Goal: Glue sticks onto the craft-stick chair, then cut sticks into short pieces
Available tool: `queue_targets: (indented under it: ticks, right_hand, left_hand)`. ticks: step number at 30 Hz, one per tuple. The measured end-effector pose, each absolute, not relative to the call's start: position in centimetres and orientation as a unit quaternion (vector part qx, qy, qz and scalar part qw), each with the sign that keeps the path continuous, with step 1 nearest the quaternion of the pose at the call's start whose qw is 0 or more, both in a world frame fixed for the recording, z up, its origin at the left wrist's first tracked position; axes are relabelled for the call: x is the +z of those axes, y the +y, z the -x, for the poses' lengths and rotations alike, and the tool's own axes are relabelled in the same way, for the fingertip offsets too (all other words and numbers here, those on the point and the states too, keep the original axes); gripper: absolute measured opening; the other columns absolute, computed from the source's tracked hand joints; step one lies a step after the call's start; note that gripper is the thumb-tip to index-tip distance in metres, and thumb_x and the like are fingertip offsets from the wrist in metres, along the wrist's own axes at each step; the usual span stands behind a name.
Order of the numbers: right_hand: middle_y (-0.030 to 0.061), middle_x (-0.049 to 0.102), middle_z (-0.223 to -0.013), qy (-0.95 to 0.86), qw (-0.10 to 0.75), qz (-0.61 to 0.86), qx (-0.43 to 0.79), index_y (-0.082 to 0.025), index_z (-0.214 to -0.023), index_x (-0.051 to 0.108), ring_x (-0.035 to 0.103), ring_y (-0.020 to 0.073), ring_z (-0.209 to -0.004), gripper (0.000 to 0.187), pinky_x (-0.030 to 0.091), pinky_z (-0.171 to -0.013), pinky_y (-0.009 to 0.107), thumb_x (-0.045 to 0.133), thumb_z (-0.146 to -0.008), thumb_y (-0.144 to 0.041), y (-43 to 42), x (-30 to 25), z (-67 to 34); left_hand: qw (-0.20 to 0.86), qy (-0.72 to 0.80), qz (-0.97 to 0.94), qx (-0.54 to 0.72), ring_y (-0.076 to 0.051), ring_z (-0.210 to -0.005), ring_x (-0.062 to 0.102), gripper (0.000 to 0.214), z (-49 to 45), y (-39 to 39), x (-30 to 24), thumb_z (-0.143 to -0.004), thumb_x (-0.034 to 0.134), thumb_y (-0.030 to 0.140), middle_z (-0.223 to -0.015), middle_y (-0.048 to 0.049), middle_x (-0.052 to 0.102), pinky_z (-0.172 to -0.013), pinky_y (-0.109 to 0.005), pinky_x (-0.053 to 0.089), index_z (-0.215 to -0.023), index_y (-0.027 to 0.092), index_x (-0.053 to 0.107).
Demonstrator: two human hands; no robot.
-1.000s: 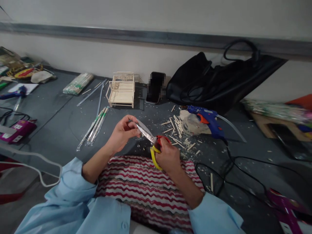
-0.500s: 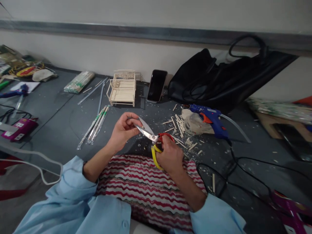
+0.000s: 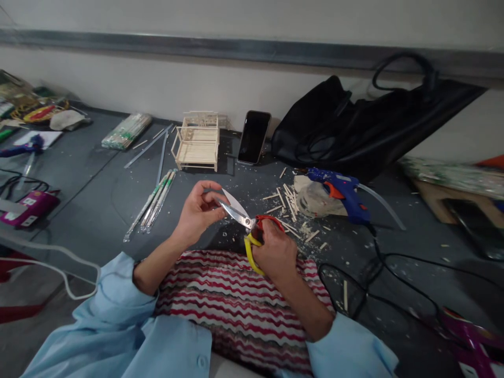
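My right hand (image 3: 275,252) grips the red and yellow handles of a pair of scissors (image 3: 240,215), whose steel blades stand apart and point up and to the left. My left hand (image 3: 199,212) is pinched at the blade tips, holding something too small to make out. Both hands hover over the grey table (image 3: 98,205), just beyond a red and white striped cloth (image 3: 232,299) on my lap. Cut wooden stick pieces (image 3: 287,202) lie scattered to the right of the scissors.
A small stick-built bench model (image 3: 197,144), a phone (image 3: 254,136) and a black bag (image 3: 366,126) stand at the back. A blue glue gun (image 3: 340,191) with its black cord (image 3: 378,273) lies right. Wrapped chopsticks (image 3: 153,202) lie left, a pink device (image 3: 25,207) farther left.
The scissor blades have opened a little wider. Both hands have stayed in nearly the same place; the view has shifted slightly.
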State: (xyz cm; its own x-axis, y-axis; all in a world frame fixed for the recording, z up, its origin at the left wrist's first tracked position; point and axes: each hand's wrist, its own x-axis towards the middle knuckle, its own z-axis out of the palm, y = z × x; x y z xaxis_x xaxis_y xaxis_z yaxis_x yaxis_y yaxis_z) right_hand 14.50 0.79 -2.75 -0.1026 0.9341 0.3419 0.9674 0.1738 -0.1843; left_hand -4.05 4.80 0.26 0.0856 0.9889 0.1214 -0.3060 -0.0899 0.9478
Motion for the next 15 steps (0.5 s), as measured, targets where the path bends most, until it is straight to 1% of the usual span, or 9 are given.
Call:
queue_targets:
  ticks: [3,6,11,15]
  right_hand:
    - [0.0017,0.057,-0.061,-0.741,0.174,0.648,-0.038,-0.019,-0.078,0.055,0.047,0.0144,-0.055,0.012,0.022,-0.054,0.028,0.048,-0.078,-0.028,0.86,-2.83,-14.5]
    - [0.0016,0.057,-0.062,-0.736,0.156,0.658,-0.02,-0.019,-0.081,0.055,0.048,0.0146,-0.056,0.013,0.021,-0.053,0.028,0.049,-0.078,-0.029,0.95,-2.71,-14.41]
    - [0.0035,0.06,-0.07,-0.732,0.161,0.662,-0.022,-0.018,-0.086,0.056,0.051,0.0162,-0.064,0.017,0.024,-0.055,0.028,0.052,-0.077,-0.032,0.96,-2.66,-14.26]
    - [0.0046,0.061,-0.074,-0.731,0.168,0.661,-0.033,-0.018,-0.086,0.056,0.052,0.0166,-0.067,0.016,0.026,-0.058,0.028,0.051,-0.078,-0.031,0.92,-2.7,-14.28]
  left_hand:
    - [0.57,0.368,-0.459,0.573,-0.01,-0.068,0.061,0.046,4.01,4.81,0.18,-0.064,0.076,0.014,-0.074,0.0032,0.065,-0.068,-0.023,0.05,-0.1,0.019,0.049]
    - [0.566,0.373,-0.461,0.573,-0.01,-0.069,0.061,0.047,3.99,4.89,0.05,-0.063,0.076,0.013,-0.073,0.0032,0.065,-0.069,-0.023,0.05,-0.101,0.019,0.049]
    - [0.553,0.382,-0.468,0.574,-0.01,-0.068,0.06,0.047,3.9,4.96,-0.07,-0.064,0.072,0.011,-0.078,0.0019,0.067,-0.067,-0.022,0.048,-0.104,0.019,0.049]
    - [0.554,0.391,-0.46,0.573,-0.01,-0.069,0.06,0.05,3.74,4.82,-0.02,-0.063,0.071,0.01,-0.078,0.0018,0.066,-0.068,-0.022,0.048,-0.108,0.019,0.049]
